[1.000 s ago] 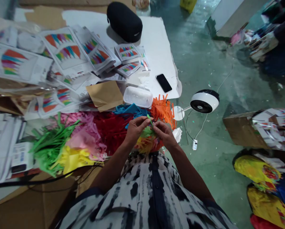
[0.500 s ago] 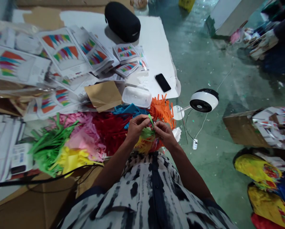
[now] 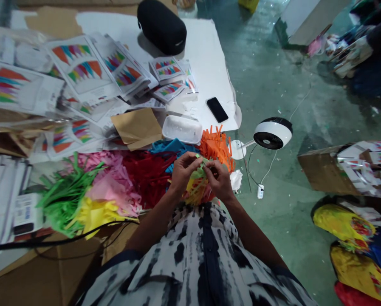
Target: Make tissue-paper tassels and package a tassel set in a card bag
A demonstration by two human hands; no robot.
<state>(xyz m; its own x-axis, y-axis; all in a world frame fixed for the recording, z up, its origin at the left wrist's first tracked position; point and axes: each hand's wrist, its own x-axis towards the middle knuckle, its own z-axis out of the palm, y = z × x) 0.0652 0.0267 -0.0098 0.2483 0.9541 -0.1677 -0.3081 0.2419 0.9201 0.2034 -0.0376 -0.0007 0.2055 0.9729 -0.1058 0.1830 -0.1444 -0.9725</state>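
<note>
The 2 hands are meeting at the near edge of the table, in front of the patterned shirt (image 3: 206, 255); the left hand (image 3: 183, 172) is pinching a light green strip (image 3: 203, 160) with the thumb and index finger, almost no gap showing between them; the right hand (image 3: 220, 177) is closing its fingertips on the same strip from the right side, its other fingers curling inward; the exact grip is being too small to tell. The strip is lying between the 2 hands, above a bundle of yellow and green tassels (image 3: 195, 191), which is hanging close to the shirt.

Far from the hands and slightly to the right, orange fringed paper (image 3: 217, 146) is spreading; blue fringed paper (image 3: 173, 145) is lying just beside it on the left, and dark red fringed paper (image 3: 147, 176) is filling the space left of the left hand; further left, pink, green and yellow heaps are overlapping.

Beyond the blue paper, a white plastic tray (image 3: 182, 129) is standing next to brown paper (image 3: 137, 127); a black phone (image 3: 217, 109) is resting farther, on the white table surface (image 3: 206, 55); to the right, a white and black fan (image 3: 273, 134) is standing on the floor.
</note>
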